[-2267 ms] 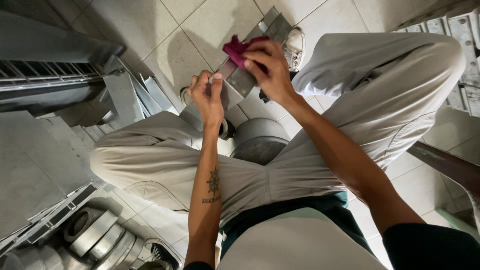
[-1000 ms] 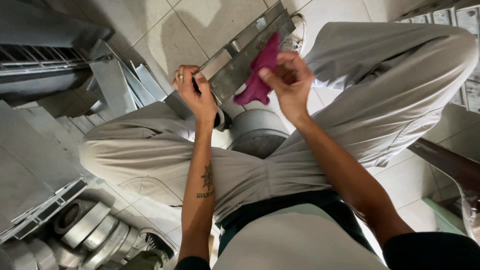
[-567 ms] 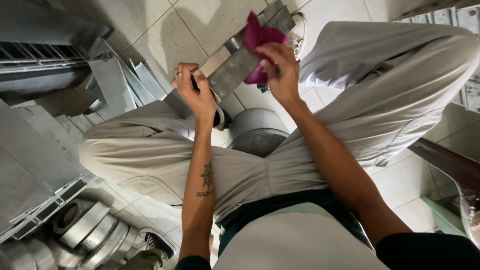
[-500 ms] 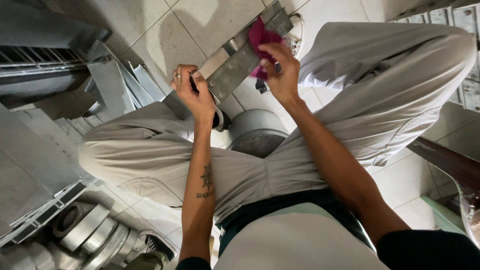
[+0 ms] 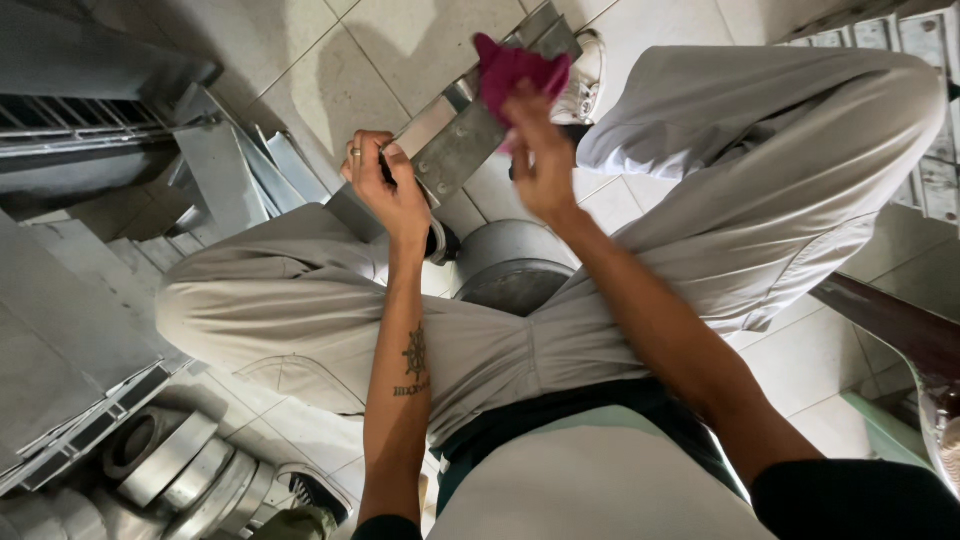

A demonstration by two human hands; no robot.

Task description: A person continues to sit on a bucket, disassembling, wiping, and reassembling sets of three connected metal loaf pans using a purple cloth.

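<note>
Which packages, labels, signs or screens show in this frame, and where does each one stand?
Labelled panels: upper right edge, behind the raised knee; a row of pale grey rectangles with small dark print, partly cut off.
No package, sign or screen shows elsewhere; the metal strip in the left hand and the magenta cloth in the right hand carry no label that I can see.

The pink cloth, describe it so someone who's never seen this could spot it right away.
Start at the pale tiled floor between the seated person's knees. A flat grey metal strip slants above it, gripped by the left hand. The right hand presses the bunched magenta cloth there, the only bright colour among grey metal.
</note>
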